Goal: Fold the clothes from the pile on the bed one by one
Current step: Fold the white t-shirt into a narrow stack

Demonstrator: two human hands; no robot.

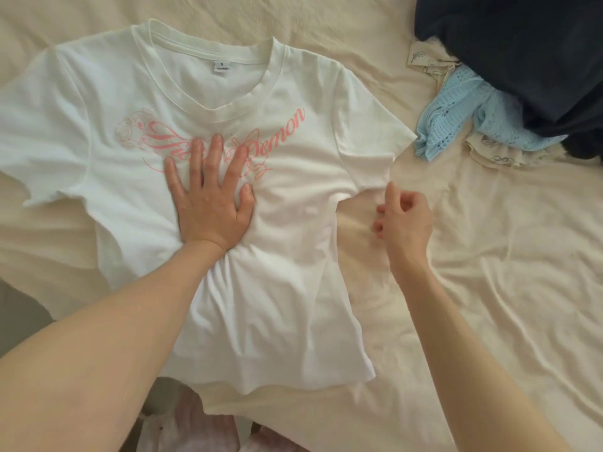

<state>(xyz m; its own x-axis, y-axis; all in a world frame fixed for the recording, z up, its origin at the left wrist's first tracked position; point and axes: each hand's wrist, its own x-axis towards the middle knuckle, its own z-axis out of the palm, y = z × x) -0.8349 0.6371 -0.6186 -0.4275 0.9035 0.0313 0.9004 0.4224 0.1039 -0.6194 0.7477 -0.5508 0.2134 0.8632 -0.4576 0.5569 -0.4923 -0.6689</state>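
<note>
— What lay around you on the cream wrinkled bed sheet?

— At two o'clock sat the pile: a dark navy garment heaped over a light blue crocheted knit, with a cream printed fabric piece under them. None of it touched the white short-sleeved T-shirt with pink script print, which lay face up and spread flat at the centre, collar toward twelve o'clock and hem toward six. Something pale pink showed at the six o'clock edge; you could not tell what it was.

— And your hands?

— Your left hand pressed flat on the shirt's chest, fingers straight and spread over the print, gripping nothing. Your right hand was over the sheet at three o'clock of the shirt, just beside its side seam below the sleeve, fingers loosely curled and holding nothing.
</note>
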